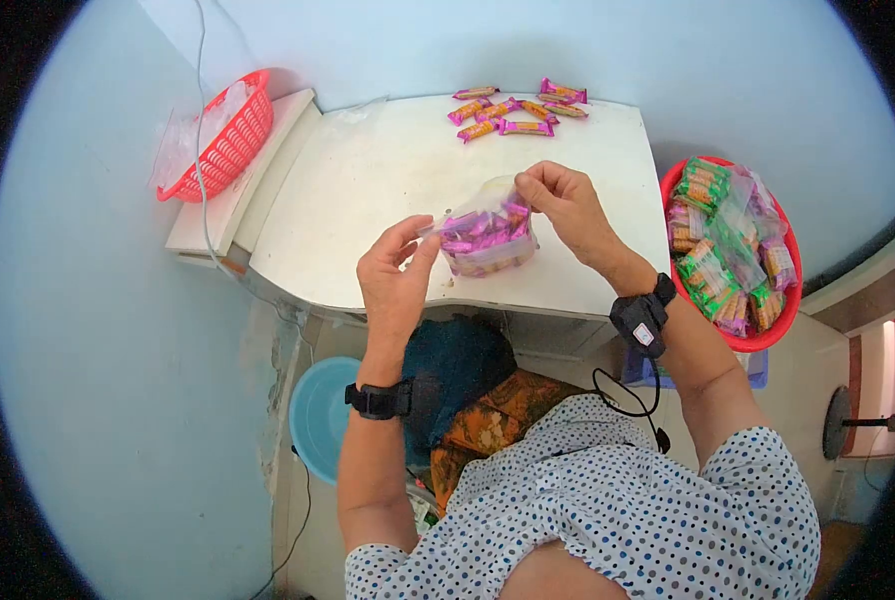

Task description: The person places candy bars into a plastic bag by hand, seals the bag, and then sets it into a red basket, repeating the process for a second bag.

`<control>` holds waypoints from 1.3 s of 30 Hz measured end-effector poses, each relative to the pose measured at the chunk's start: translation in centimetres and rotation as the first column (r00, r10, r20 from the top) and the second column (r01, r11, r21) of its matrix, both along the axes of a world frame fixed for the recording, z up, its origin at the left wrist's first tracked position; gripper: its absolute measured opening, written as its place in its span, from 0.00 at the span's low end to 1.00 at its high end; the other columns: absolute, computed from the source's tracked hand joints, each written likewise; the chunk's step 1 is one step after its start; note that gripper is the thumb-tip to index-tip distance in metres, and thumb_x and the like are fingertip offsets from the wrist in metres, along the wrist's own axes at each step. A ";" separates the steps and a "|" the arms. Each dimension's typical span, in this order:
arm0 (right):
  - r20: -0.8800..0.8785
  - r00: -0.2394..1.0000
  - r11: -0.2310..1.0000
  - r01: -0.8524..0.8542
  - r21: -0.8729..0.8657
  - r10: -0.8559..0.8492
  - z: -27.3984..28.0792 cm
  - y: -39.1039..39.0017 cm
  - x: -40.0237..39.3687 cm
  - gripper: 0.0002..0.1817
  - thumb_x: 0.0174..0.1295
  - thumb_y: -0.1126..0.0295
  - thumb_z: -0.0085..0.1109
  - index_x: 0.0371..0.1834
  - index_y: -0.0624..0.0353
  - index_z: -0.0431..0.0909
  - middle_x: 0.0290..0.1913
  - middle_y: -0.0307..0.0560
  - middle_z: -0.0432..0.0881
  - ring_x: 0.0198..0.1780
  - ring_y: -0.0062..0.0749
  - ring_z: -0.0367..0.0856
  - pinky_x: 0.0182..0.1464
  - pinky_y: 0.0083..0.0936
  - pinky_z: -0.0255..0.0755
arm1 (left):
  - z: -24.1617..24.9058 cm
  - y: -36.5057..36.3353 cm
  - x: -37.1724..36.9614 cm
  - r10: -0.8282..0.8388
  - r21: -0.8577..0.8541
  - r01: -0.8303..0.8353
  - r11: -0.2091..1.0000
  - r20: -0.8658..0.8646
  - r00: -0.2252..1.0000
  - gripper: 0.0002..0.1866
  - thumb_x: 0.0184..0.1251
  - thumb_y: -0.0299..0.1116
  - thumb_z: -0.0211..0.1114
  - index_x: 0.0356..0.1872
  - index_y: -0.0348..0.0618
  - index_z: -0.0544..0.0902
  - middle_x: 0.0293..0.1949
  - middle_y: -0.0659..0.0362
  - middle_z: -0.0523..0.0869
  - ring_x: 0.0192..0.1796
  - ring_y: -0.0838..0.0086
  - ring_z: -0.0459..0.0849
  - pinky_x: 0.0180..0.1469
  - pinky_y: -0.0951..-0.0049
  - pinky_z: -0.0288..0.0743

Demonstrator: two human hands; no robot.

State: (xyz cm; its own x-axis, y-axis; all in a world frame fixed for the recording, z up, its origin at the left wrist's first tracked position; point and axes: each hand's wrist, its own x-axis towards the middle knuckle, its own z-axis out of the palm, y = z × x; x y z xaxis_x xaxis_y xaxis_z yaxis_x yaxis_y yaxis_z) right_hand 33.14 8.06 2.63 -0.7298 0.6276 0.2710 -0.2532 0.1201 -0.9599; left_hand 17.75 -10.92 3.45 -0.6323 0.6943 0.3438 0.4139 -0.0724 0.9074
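Observation:
A clear plastic bag (489, 247) full of small purple-wrapped snacks stands on the white table near its front edge. My left hand (398, 272) pinches the left corner of the bag's top between thumb and fingers. At the opposite top corner, my right hand (571, 208) is closed on the plastic. Between the two hands the bag's upper edge is stretched out. Beyond the bag, several loose snack packets (526, 128) in purple and orange wrappers lie at the back of the table.
On the right is a red basin (794, 290) with bagged snacks in green and purple wrappers. A red basket (230, 150) holding clear plastic sits on a ledge at left, a grey cable (200, 120) across it. Below the white table (368, 200) stands a blue basin (313, 425).

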 end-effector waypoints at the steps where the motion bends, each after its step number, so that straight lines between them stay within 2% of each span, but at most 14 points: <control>1: 0.009 1.000 1.000 -0.017 -0.010 0.017 0.3 -0.1 0.2 0.10 0.69 0.66 0.63 0.41 0.64 0.81 0.35 0.39 0.84 0.39 0.18 0.79 0.43 0.20 0.75 | 0.1 0.1 -0.1 0.010 0.015 -0.010 1.000 0.025 1.000 0.12 0.65 0.26 0.70 0.48 0.35 0.86 0.41 0.58 0.89 0.43 0.77 0.85 0.48 0.76 0.79; 2: 0.019 0.999 0.999 -0.033 -0.018 0.034 0.8 -0.4 0.4 0.10 0.68 0.67 0.64 0.44 0.64 0.81 0.36 0.39 0.84 0.40 0.19 0.80 0.44 0.20 0.76 | 0.1 0.2 -0.1 0.020 0.031 -0.021 0.999 0.050 0.999 0.09 0.65 0.27 0.71 0.44 0.35 0.87 0.39 0.58 0.89 0.42 0.76 0.85 0.48 0.74 0.80; 6: 0.003 0.993 0.993 -0.116 0.012 0.116 1.5 -0.9 1.3 0.18 0.63 0.72 0.67 0.56 0.66 0.79 0.43 0.43 0.85 0.45 0.21 0.83 0.48 0.20 0.79 | 0.6 0.2 0.6 0.063 0.047 -0.066 0.997 0.069 0.996 0.06 0.67 0.27 0.69 0.40 0.34 0.88 0.34 0.60 0.89 0.37 0.80 0.84 0.43 0.78 0.78; 9: -0.001 0.985 0.983 -0.175 -0.051 0.175 1.8 -1.4 1.8 0.18 0.63 0.73 0.67 0.55 0.67 0.80 0.46 0.44 0.86 0.45 0.21 0.82 0.50 0.21 0.79 | 0.7 0.3 0.7 0.035 0.081 -0.048 0.996 0.145 0.989 0.07 0.68 0.27 0.69 0.41 0.34 0.88 0.34 0.62 0.88 0.36 0.83 0.82 0.40 0.81 0.76; 12: -0.042 0.989 0.981 -0.131 0.141 0.138 0.3 -0.8 1.1 0.11 0.65 0.72 0.66 0.47 0.67 0.84 0.43 0.43 0.86 0.42 0.19 0.82 0.47 0.19 0.78 | 0.4 0.2 0.6 0.030 0.096 -0.046 0.994 0.165 0.986 0.07 0.69 0.28 0.68 0.41 0.34 0.88 0.34 0.62 0.88 0.35 0.83 0.81 0.39 0.82 0.75; 18: -0.081 0.997 0.996 -0.006 -0.089 -0.001 0.5 -1.7 0.7 0.09 0.68 0.69 0.64 0.39 0.65 0.87 0.33 0.38 0.86 0.35 0.15 0.78 0.39 0.16 0.73 | 0.4 -0.4 0.5 0.009 0.175 -0.066 0.982 0.306 0.952 0.09 0.72 0.31 0.66 0.44 0.35 0.87 0.38 0.59 0.89 0.39 0.80 0.84 0.46 0.78 0.77; 20: -0.064 0.998 0.995 -0.003 -0.095 -0.003 0.3 -1.9 0.5 0.09 0.68 0.69 0.64 0.37 0.64 0.86 0.32 0.37 0.86 0.34 0.14 0.77 0.38 0.16 0.73 | -0.1 -0.3 0.3 -0.012 0.183 -0.050 0.982 0.322 0.947 0.10 0.72 0.31 0.66 0.46 0.34 0.86 0.38 0.58 0.89 0.40 0.79 0.84 0.49 0.77 0.78; 23: -0.043 0.999 0.996 0.002 -0.092 -0.006 0.4 -1.8 0.4 0.09 0.68 0.68 0.64 0.35 0.64 0.85 0.30 0.36 0.84 0.33 0.13 0.76 0.37 0.16 0.72 | 1.3 -0.1 0.7 0.025 0.147 -0.067 0.987 0.272 0.962 0.12 0.70 0.32 0.67 0.50 0.38 0.85 0.39 0.58 0.89 0.42 0.75 0.85 0.52 0.74 0.78; 26: -0.025 1.000 0.998 -0.012 -0.066 0.010 0.6 -2.0 0.7 0.09 0.68 0.68 0.64 0.34 0.64 0.85 0.30 0.35 0.84 0.32 0.13 0.76 0.35 0.16 0.72 | 3.0 -0.1 0.9 0.065 0.032 -0.061 0.998 -0.163 0.984 0.17 0.64 0.32 0.72 0.53 0.40 0.84 0.40 0.58 0.90 0.45 0.72 0.86 0.55 0.69 0.77; 29: -0.033 0.998 0.997 -0.061 -0.054 0.059 1.2 -2.6 0.8 0.08 0.68 0.69 0.63 0.35 0.63 0.85 0.30 0.35 0.83 0.31 0.14 0.76 0.35 0.17 0.72 | 5.0 0.8 1.9 -0.036 0.015 0.049 0.999 -0.481 0.876 0.16 0.55 0.31 0.76 0.46 0.40 0.86 0.38 0.55 0.89 0.47 0.62 0.86 0.51 0.65 0.77; 32: -0.031 0.989 0.988 -0.148 -0.044 0.146 0.9 -2.7 1.1 0.08 0.70 0.70 0.61 0.38 0.64 0.83 0.32 0.36 0.83 0.34 0.15 0.76 0.39 0.18 0.73 | 5.2 1.7 2.8 -0.103 -0.073 0.074 0.995 -0.589 0.802 0.12 0.53 0.29 0.76 0.37 0.38 0.87 0.33 0.52 0.88 0.42 0.58 0.86 0.48 0.64 0.77; 33: -0.028 0.985 0.984 -0.173 -0.046 0.172 0.7 -2.6 1.3 0.08 0.71 0.70 0.60 0.39 0.64 0.82 0.33 0.36 0.82 0.35 0.15 0.77 0.41 0.18 0.74 | 5.6 2.0 3.1 -0.162 -0.129 0.110 0.986 -0.527 0.835 0.07 0.53 0.27 0.75 0.30 0.36 0.86 0.29 0.52 0.87 0.36 0.57 0.85 0.43 0.64 0.78; 35: -0.023 0.980 0.979 -0.197 -0.044 0.196 1.1 -2.8 2.0 0.08 0.71 0.70 0.59 0.41 0.65 0.82 0.35 0.37 0.83 0.37 0.16 0.78 0.44 0.19 0.75 | 6.2 1.9 4.1 -0.147 -0.124 0.097 0.987 -0.492 0.858 0.05 0.53 0.23 0.73 0.28 0.35 0.85 0.27 0.52 0.86 0.32 0.60 0.84 0.38 0.67 0.77; 39: -0.087 0.980 0.983 -0.183 -0.023 0.181 1.9 -3.9 3.6 0.10 0.72 0.68 0.59 0.43 0.65 0.83 0.36 0.36 0.84 0.39 0.15 0.78 0.45 0.19 0.75 | 6.6 1.1 5.9 -0.181 -0.142 0.141 0.980 -0.327 0.927 0.03 0.57 0.20 0.71 0.29 0.34 0.85 0.26 0.55 0.86 0.30 0.71 0.82 0.36 0.72 0.74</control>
State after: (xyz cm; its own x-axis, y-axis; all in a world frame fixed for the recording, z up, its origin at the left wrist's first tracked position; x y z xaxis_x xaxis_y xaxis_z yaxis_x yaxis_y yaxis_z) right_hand 36.74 4.16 4.57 -0.8080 0.4952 0.3192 -0.3482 0.0356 -0.9367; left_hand 23.69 -9.84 10.00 -0.3696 0.8238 0.4298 0.6880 -0.0683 0.7225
